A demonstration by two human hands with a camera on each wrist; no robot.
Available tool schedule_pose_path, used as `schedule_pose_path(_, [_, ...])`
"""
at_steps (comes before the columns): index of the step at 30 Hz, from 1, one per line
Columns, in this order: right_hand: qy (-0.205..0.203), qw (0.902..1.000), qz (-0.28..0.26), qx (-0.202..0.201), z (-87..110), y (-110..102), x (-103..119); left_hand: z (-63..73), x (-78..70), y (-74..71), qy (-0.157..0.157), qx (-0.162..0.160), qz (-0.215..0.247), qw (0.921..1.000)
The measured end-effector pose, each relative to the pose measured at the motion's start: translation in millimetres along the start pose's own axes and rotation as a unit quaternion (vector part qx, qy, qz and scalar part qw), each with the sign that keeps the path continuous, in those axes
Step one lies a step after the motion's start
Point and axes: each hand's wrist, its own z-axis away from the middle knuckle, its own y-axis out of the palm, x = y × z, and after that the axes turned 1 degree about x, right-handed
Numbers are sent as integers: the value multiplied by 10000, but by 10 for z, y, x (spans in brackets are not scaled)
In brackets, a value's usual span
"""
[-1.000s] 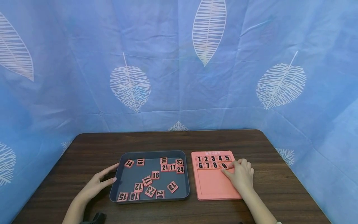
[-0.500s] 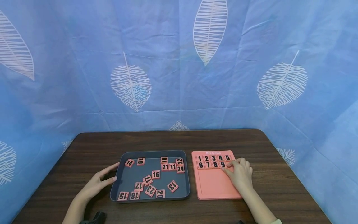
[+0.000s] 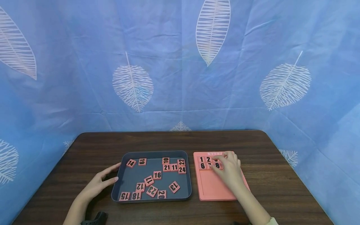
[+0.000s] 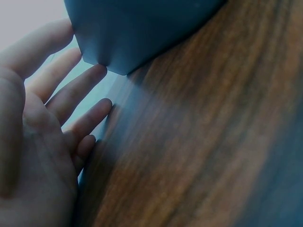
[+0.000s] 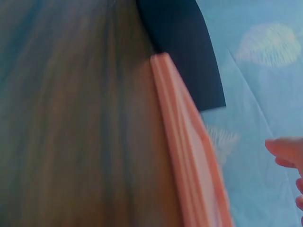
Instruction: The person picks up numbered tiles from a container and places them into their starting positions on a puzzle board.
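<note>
Board (image 3: 214, 187) beneath right hand (image 3: 232, 168) (tray (image 3: 133, 175) touching left hand (image 3: 97, 183)).

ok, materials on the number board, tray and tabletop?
Pink number board: likely matte molded plastic, from its even color and raised rim. Dark blue-gray tray: plastic or coated metal, smooth with rounded corners; can't tell which. Tabletop: low-sheen wood or wood-look laminate, given the dark brown streaked grain.

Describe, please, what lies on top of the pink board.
Tiles 1, 2, 6 and 8 show clearly on the pink board; 3 and 7 show partly. The right hand hides whatever lies beneath it.
</note>
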Motion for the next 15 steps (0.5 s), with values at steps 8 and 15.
schedule_pose_path(8, [-807,9961,-224,267,-212,119,364,-5,17,-1,78,-2,-11,10000])
schedule_pose_path(15, [-1405,9870,-273,729,-456,266,609,-8,13,2,61,24,41,10000])
